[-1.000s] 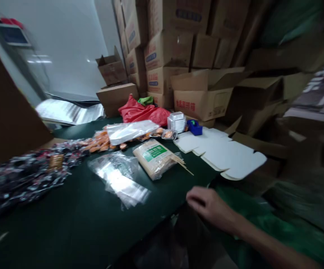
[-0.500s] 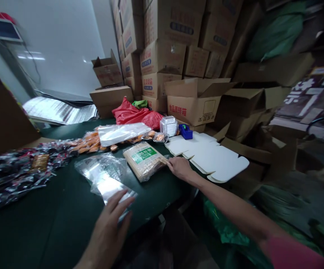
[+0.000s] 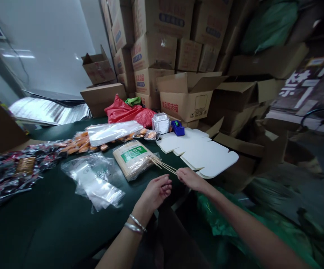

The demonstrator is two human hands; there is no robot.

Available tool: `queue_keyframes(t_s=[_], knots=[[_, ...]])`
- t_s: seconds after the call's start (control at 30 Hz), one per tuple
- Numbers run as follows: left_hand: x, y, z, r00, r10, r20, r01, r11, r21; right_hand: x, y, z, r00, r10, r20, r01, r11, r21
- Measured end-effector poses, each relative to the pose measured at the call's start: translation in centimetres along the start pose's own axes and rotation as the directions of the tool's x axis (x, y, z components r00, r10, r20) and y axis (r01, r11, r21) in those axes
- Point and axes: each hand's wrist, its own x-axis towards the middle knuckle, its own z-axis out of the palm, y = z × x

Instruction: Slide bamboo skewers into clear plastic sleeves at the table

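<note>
My right hand pinches the ends of several thin bamboo skewers. Their far ends lie at the right edge of a clear bag of skewers with a green label. Just left of it, near the table's front edge, my left hand has its fingers curled in, and nothing shows between them. It is close to the held skewers but apart from them. Left of the skewer bag, clear plastic bags lie flat on the dark green table.
Wrapped pieces cover the table's left side. Farther back are a stack of plastic sleeves, a red bag, clear trays and a blue tape dispenser. White card blanks lie right, before an open carton.
My left hand has moved right, from the clear plastic bags towards my right hand, and its fingers have curled. My right hand has drawn the skewers partly out of the bag. The view has shifted.
</note>
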Motion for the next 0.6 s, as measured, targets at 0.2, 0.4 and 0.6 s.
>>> queue_keyframes(t_s=[0.2, 0.4, 0.6], knots=[[1.9, -1.2, 1.5, 1.0, -0.011, 0.02, 0.011, 1.0, -0.003, -4.9, 0.3, 2.4, 0.998, 0.041, -0.051, -0.03, 0.98, 0.198], [2.0, -0.4, 0.9, 0.999, 0.044, -0.028, -0.042, 0.996, 0.077, -7.0, 0.7, 4.8, 0.953, 0.089, -0.291, 0.108, 0.797, 0.595], [4.4, 2.8, -0.3, 0.982, 0.162, -0.093, -0.144, 0.975, 0.172, -1.8, -1.8, 5.5, 0.776, 0.086, -0.625, 0.359, 0.755, 0.549]])
